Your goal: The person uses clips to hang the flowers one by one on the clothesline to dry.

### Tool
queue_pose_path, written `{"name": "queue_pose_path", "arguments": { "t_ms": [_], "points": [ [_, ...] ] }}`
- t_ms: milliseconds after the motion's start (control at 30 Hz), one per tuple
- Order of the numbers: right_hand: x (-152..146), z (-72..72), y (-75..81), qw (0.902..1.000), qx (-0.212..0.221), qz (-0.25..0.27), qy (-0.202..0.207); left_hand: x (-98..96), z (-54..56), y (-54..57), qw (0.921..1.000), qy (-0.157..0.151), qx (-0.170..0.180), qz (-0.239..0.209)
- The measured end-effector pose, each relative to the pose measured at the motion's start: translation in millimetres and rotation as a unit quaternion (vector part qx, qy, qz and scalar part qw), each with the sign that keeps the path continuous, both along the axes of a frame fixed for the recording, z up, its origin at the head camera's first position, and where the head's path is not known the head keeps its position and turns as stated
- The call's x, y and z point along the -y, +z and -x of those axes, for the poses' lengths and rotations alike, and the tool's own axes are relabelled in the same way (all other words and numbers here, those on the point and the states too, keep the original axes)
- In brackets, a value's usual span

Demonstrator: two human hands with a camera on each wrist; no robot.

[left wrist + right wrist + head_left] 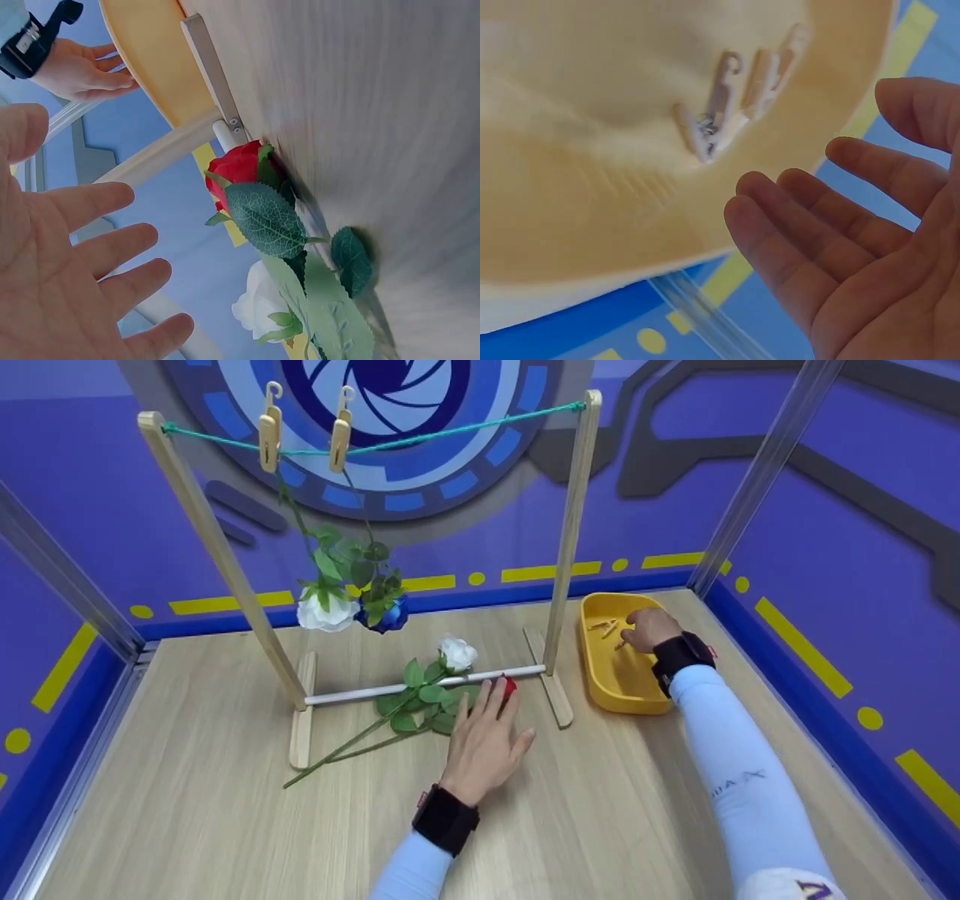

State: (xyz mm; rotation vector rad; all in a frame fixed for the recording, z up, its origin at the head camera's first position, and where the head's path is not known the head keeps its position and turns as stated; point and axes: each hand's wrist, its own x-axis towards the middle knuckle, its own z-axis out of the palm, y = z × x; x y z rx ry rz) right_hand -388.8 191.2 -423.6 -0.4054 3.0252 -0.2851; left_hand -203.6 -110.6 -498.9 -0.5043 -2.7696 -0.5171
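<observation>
My left hand (484, 750) is spread over the red rose (510, 688), which it partly hides in the head view. In the left wrist view the fingers stand apart from the red rose (238, 169), with nothing in them. Beside it a white rose (457, 653) lies across the stand's white bottom bar (352, 695), leaves and stems trailing left. At the right, my right hand (651, 631) reaches over the yellow bin (626, 701). Its fingers (780, 247) are loosely extended and hold nothing, close to several wooden clothespins (720, 101) inside the bin.
A wooden stand (574, 532) carries a green string (465, 429). From it, two clothespins (340, 442) hold a white rose (328, 611) and a blue rose (385, 615) upside down. Patterned panels (825, 585) enclose the wooden table (210, 810) at back and sides.
</observation>
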Motion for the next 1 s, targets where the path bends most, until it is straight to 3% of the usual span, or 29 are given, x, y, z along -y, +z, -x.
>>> {"name": "queue_pose_path", "arguments": {
  "t_ms": [133,400,633,700,1000],
  "points": [
    [3.6,12.6,-5.3,0.9995,0.016,-0.026,-0.010,-1.4,-1.3,-2.1,0.9999,0.001,-0.007,0.013],
    [1.3,32.5,-18.6,0.9971,0.034,-0.068,0.007,-4.6,-1.9,-5.4,0.9996,0.005,-0.016,0.023],
    [1.4,26.0,-21.5,0.9910,0.117,-0.039,-0.051,-7.2,-2.0,-6.0,0.9990,0.007,-0.025,0.037],
    [1.4,24.3,-21.5,0.9903,0.121,-0.047,-0.051,-7.1,-1.8,-5.7,0.9990,0.008,-0.025,0.037],
    [-4.1,26.9,-30.4,0.9863,0.150,0.011,-0.068,-6.1,-1.2,-6.8,0.9994,0.008,-0.017,0.029]
  ]
}}
